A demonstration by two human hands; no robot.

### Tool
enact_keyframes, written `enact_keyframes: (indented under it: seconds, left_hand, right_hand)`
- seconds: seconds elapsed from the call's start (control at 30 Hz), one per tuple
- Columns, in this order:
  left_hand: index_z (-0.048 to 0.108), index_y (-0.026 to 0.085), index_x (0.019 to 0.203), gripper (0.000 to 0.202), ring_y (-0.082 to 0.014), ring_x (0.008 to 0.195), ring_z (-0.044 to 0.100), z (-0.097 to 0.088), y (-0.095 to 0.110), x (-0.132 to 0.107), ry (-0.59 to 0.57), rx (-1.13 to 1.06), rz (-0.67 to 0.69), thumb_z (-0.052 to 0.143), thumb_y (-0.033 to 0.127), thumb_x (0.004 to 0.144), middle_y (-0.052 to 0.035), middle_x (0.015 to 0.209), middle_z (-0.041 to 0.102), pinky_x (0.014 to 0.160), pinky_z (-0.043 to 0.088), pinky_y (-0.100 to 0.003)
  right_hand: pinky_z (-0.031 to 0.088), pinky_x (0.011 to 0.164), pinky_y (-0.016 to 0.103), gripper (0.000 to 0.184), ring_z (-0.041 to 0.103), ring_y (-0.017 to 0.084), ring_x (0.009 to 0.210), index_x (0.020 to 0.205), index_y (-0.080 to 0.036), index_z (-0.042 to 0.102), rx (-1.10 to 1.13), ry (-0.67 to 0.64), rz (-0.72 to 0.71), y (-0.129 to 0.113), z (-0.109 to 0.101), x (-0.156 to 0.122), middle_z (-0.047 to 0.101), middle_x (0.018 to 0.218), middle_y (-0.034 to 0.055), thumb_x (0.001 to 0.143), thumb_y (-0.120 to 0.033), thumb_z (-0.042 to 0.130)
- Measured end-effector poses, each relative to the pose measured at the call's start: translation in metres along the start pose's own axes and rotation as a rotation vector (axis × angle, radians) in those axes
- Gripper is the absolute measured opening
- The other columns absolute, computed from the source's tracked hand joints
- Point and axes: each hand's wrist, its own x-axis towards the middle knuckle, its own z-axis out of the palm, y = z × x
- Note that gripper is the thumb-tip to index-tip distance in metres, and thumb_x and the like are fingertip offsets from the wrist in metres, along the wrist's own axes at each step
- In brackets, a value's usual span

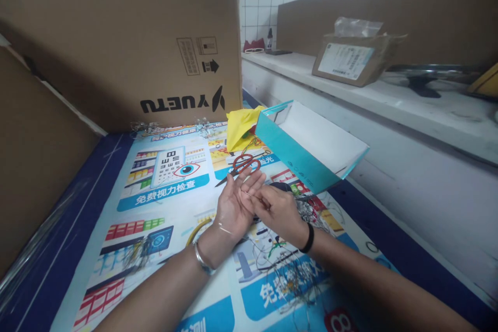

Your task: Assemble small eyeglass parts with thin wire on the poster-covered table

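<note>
My left hand [234, 204] is held palm up over the printed poster [163, 202], fingers stretched out and together. My right hand [277, 208] sits just right of it, its fingers pinched together against the left fingers, on something thin like a wire that I cannot make out. Red-handled scissors [241, 165] lie on the poster just beyond my fingertips. Thin loose wires [288, 270] are scattered on the poster under and around my right wrist.
An open teal box [301, 155] stands tilted at the right, with a yellow cloth [241, 124] behind the scissors. A big cardboard box [128, 46] walls off the back, another panel the left. A white ledge [389, 98] carries a parcel [352, 59].
</note>
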Motion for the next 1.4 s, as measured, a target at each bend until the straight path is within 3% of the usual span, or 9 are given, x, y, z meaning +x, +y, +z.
enact_keyframes:
  seconds: [0.17,0.3,0.57,0.67,0.77,0.9,1.03,1.2,1.4]
  left_hand:
    - [0.054,0.018,0.115,0.046,-0.0227,0.11,0.055,-0.001,-0.003,-0.005,-0.069,0.145,0.071,0.039,0.051,0.087,-0.0107,0.106,0.066,0.097,0.039,-0.038]
    - [0.05,0.022,0.12,0.047,-0.0224,0.115,0.051,0.003,-0.003,-0.01,-0.098,0.252,0.092,0.038,0.053,0.087,-0.0095,0.122,0.059,0.098,0.036,-0.038]
    - [0.053,0.024,0.117,0.039,-0.0235,0.122,0.046,0.009,0.003,-0.007,-0.158,0.303,0.225,0.04,0.047,0.088,-0.0073,0.136,0.046,0.103,0.032,-0.038]
    - [0.058,0.023,0.108,0.028,-0.0225,0.114,0.052,0.007,0.007,-0.005,-0.087,0.408,0.254,0.051,0.039,0.085,-0.0073,0.127,0.054,0.093,0.04,-0.036]
    - [0.064,0.019,0.09,0.016,-0.0183,0.095,0.058,0.002,0.01,-0.003,-0.013,0.584,0.304,0.063,0.03,0.078,-0.0057,0.1,0.064,0.083,0.042,-0.029]
    - [0.065,0.016,0.078,0.011,-0.015,0.08,0.056,-0.001,0.011,-0.002,0.01,0.771,0.364,0.065,0.026,0.076,-0.0032,0.083,0.065,0.077,0.04,-0.024]
    - [0.065,0.017,0.077,0.009,-0.0163,0.083,0.053,0.0,0.014,-0.002,-0.014,0.914,0.408,0.062,0.026,0.078,-0.0031,0.084,0.063,0.08,0.038,-0.025]
    - [0.063,0.021,0.076,0.008,-0.0191,0.091,0.051,0.006,0.028,-0.002,-0.044,1.065,0.53,0.057,0.022,0.081,-0.0029,0.089,0.06,0.087,0.035,-0.028]
    - [0.06,0.021,0.07,0.014,-0.0221,0.096,0.051,0.021,0.051,-0.006,-0.246,1.356,0.628,0.053,0.021,0.082,-0.006,0.096,0.059,0.09,0.034,-0.031]
  right_hand:
    - [0.031,0.052,0.022,0.019,0.043,0.009,0.052,0.067,-0.019,0.05,0.107,-0.017,0.089,0.0,0.001,0.001,0.051,0.058,-0.0026,0.084,-0.026,0.048]
    - [0.033,0.052,0.021,0.016,0.044,0.009,0.052,0.068,-0.019,0.052,0.236,-0.034,0.216,0.0,0.002,0.001,0.051,0.057,-0.0033,0.082,-0.027,0.05]
    - [0.034,0.049,0.02,0.024,0.04,0.008,0.054,0.069,-0.018,0.051,0.74,-0.073,0.397,0.004,0.005,0.005,0.047,0.06,-0.004,0.082,-0.038,0.052]
    - [0.032,0.047,0.02,0.026,0.038,0.008,0.049,0.068,-0.018,0.051,0.859,-0.06,0.452,0.005,0.006,0.006,0.043,0.053,-0.0057,0.081,-0.04,0.055]
    - [0.033,0.048,0.021,0.028,0.038,0.008,0.048,0.067,-0.018,0.049,0.947,-0.034,0.478,0.007,0.007,0.006,0.044,0.052,-0.0057,0.08,-0.042,0.056]
    - [0.033,0.048,0.021,0.028,0.039,0.008,0.048,0.068,-0.018,0.049,1.011,-0.028,0.502,0.007,0.006,0.006,0.044,0.052,-0.0061,0.078,-0.042,0.058]
    - [0.033,0.047,0.02,0.026,0.038,0.007,0.048,0.068,-0.018,0.049,1.016,-0.039,0.504,0.004,0.004,0.007,0.043,0.052,-0.0067,0.077,-0.04,0.059]
    - [0.043,0.06,0.022,0.019,0.052,0.01,0.065,0.083,-0.019,0.056,0.97,-0.12,0.411,0.006,0.007,0.007,0.056,0.073,-0.0027,0.07,-0.03,0.065]
    - [0.04,0.053,0.02,0.016,0.049,0.008,0.057,0.084,-0.018,0.061,0.964,-0.093,0.476,0.016,0.009,0.01,0.059,0.071,-0.0016,0.076,-0.032,0.061]
